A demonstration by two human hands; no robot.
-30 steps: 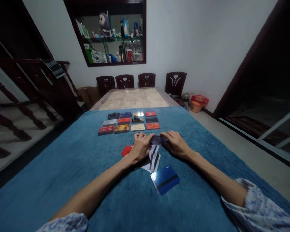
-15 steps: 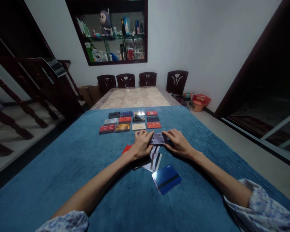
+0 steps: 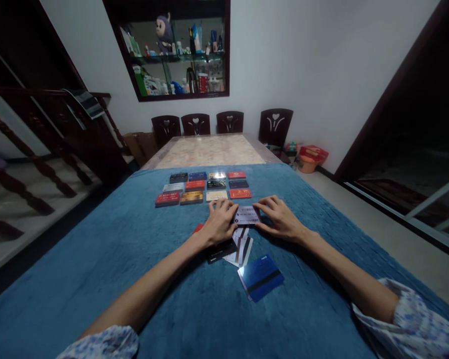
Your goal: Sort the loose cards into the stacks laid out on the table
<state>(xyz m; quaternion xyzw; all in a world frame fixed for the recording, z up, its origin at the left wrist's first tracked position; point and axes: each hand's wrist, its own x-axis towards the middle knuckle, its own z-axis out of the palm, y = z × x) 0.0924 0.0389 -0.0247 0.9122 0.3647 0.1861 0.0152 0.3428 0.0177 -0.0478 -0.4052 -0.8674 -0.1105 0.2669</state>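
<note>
My left hand (image 3: 219, 223) and my right hand (image 3: 279, 219) both rest on a pale grey card (image 3: 247, 215) lying face up on the blue cloth (image 3: 108, 259), fingertips curled on its two short ends. Just past the card lie three rows of cards (image 3: 205, 187) in red, blue, black and cream. Nearer me, under and beside my left wrist, sit a black card (image 3: 220, 252), a small fan of striped white cards (image 3: 241, 247), a red card corner (image 3: 198, 228) and a shiny blue card (image 3: 261, 277) with a dark stripe.
Beyond the blue cloth the bare marble tabletop (image 3: 209, 149) runs to four dark wooden chairs (image 3: 228, 122). A wall niche (image 3: 175, 50) holds bottles and a plush toy. A stair railing (image 3: 41, 129) stands left; a red basin (image 3: 310, 157) sits on the floor at right.
The grey card, first held tilted between my fingers, now lies flat and face up on the cloth. Both hands stayed on its ends.
</note>
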